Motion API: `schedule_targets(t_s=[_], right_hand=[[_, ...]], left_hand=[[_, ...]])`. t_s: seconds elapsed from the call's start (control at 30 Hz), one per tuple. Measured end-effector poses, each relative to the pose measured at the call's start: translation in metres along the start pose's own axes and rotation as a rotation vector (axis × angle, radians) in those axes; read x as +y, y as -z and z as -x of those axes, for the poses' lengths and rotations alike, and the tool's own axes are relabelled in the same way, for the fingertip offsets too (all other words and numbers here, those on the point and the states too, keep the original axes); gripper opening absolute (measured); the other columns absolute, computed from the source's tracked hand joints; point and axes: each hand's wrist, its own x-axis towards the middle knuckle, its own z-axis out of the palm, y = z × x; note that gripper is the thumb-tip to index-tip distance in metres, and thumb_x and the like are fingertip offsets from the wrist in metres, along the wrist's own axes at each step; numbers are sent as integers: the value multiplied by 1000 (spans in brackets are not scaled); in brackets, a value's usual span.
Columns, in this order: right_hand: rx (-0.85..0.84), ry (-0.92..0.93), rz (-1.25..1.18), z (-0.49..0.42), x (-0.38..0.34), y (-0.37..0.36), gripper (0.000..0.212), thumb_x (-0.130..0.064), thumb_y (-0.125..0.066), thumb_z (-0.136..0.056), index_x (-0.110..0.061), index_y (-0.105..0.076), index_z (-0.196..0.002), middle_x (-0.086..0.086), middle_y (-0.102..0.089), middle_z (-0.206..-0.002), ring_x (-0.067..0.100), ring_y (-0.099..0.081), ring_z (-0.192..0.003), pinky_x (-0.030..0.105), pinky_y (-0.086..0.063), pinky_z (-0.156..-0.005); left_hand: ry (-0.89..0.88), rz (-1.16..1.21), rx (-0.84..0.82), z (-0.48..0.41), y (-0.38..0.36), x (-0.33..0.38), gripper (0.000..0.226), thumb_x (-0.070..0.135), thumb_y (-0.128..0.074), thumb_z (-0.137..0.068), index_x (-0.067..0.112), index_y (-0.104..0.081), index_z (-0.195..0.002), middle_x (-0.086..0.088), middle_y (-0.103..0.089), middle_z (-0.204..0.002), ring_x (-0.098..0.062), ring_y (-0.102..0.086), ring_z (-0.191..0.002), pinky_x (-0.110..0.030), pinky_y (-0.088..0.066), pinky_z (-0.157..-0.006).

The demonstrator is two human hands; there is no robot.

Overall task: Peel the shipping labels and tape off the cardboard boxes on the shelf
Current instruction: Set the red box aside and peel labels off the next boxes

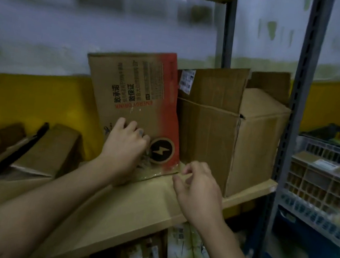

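A flattened energy-drink carton, brown with a red side and a lightning logo, stands upright on the wooden shelf. My left hand presses flat against its lower front. Clear tape runs along its bottom edge. My right hand hovers at the carton's lower right corner, thumb and forefinger pinched near the tape end; whether they grip it is unclear. To the right stands an open plain box with a white shipping label on its raised flap.
Flattened boxes lie at the shelf's left. A metal upright borders the shelf on the right, with a grey plastic crate of goods beyond it. Packaged items fill the shelf below.
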Motion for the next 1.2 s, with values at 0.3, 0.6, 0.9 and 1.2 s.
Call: schedule_targets(t_s=[0.3,0.6,0.9,1.2], right_hand=[[-35,-13,-160,-10,17,-8,23,-32,-53,-97,-29,-52,-75,-13,-57,-72,0,-52,-58,15,-34,-52],[-211,-39,-206,-58,14,-23,82,-26,-66,-90,-19,-16,-154,-1,-27,-155,18,-35,-138,38,-33,-114],[-386,-191,-450,-70,1,-31,52,-24,-73,-83,-26,-46,-126,-13,-60,-106,14,-58,-104,30,-45,-85],[-25,210,-775,-61,-63,49,65,-49,-74,-76,-32,-54,-135,-11,-58,-127,0,-56,-113,32,-48,-99]], left_hand=[[254,96,-109,-1,6,-1,36,49,-53,-96,23,-50,-72,2,-60,-72,-21,-66,-78,-32,-41,-71],[789,530,51,65,-4,6,55,60,-52,-92,13,-49,-119,-7,-45,-121,-30,-59,-100,-35,-45,-61],[1080,1360,-113,57,-20,14,77,32,-80,-80,13,-35,-139,-5,-52,-141,-24,-50,-129,-39,-44,-106],[892,1239,383,69,59,-51,95,65,-71,-76,28,-28,-151,12,-53,-134,-13,-52,-124,-38,-44,-104]])
